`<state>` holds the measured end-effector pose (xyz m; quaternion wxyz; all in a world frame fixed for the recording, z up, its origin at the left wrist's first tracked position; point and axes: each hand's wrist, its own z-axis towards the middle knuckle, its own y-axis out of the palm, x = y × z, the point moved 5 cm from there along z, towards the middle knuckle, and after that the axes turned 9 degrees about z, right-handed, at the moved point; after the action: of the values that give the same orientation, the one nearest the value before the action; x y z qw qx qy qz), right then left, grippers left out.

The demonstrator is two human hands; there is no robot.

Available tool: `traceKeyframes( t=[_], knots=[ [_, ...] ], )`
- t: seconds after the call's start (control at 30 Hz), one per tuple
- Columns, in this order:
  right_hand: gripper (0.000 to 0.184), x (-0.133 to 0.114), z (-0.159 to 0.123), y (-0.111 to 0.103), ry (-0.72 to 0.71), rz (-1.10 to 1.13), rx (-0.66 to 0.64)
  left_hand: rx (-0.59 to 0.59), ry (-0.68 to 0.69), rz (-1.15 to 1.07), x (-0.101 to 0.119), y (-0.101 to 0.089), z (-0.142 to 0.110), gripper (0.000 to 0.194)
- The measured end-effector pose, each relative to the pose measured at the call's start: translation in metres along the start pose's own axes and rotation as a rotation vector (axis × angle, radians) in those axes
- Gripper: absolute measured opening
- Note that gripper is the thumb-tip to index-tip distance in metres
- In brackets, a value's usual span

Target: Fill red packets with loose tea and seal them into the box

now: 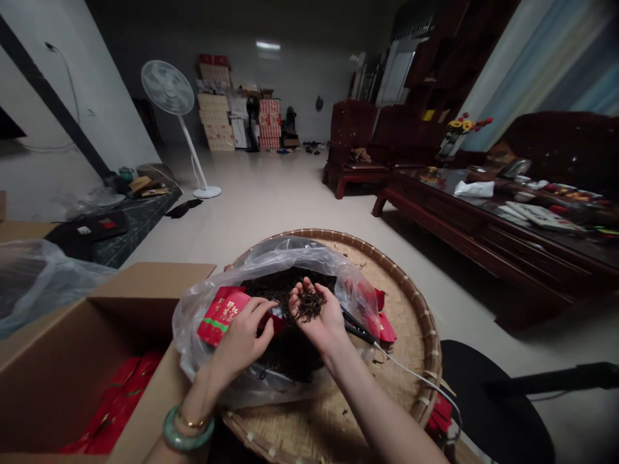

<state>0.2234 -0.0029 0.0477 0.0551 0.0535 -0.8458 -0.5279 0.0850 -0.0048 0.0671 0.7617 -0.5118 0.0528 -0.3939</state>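
My left hand (246, 332) grips a red packet (220, 314) with gold characters and a green strip; its mouth is turned toward my other hand. Cupped palm up, my right hand (331, 325) holds a small heap of dark, dried leaves that look like tea (309, 305). Both hands are over a clear plastic bag (193, 348), opened wide, with a large pile of the same dark leaves (300, 361) inside. The bag rests on a round woven bamboo tray (403, 309). Beside my right wrist lies a black device (356, 327) with a white cord.
An open cardboard box (152, 283) with several red packets (120, 399) stands at the left. Flat red packets (385, 327) lie on the tray's right side. A black round base (488, 412) is on the floor at right, near a dark wooden table (449, 212). A white fan (181, 122) stands ahead.
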Motion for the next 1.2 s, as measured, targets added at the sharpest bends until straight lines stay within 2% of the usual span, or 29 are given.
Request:
traceKeyframes(
  t=[0.13, 0.27, 0.5, 0.63, 0.8, 0.97, 1.2],
  knots=[
    [0.023, 0.009, 0.009, 0.006, 0.023, -0.103, -0.041, -0.038, 0.052, 0.017, 0.008, -0.001, 0.003, 0.026],
    [0.021, 0.013, 0.020, 0.006, -0.017, -0.195, -0.062, -0.039, 0.108, 0.051, 0.007, -0.005, 0.004, 0.020],
    [0.011, 0.016, 0.028, 0.014, -0.065, -0.331, -0.095, 0.074, 0.324, 0.090, 0.000, -0.010, 0.001, 0.017],
    [0.009, 0.019, 0.028, 0.018, -0.055, -0.376, -0.075, 0.043, 0.417, 0.018, -0.001, -0.009, 0.008, 0.016],
    [0.019, 0.016, 0.027, 0.031, -0.046, -0.403, -0.122, 0.079, 0.369, -0.016, -0.007, -0.006, 0.017, 0.021],
    [0.017, 0.011, 0.030, 0.042, -0.124, -0.485, -0.192, 0.155, 0.281, -0.129, -0.010, 0.005, 0.018, 0.020],
    [0.018, 0.010, 0.034, 0.035, -0.196, -0.582, -0.196, 0.197, 0.263, -0.168, -0.005, 0.012, 0.011, 0.014]
  ],
)
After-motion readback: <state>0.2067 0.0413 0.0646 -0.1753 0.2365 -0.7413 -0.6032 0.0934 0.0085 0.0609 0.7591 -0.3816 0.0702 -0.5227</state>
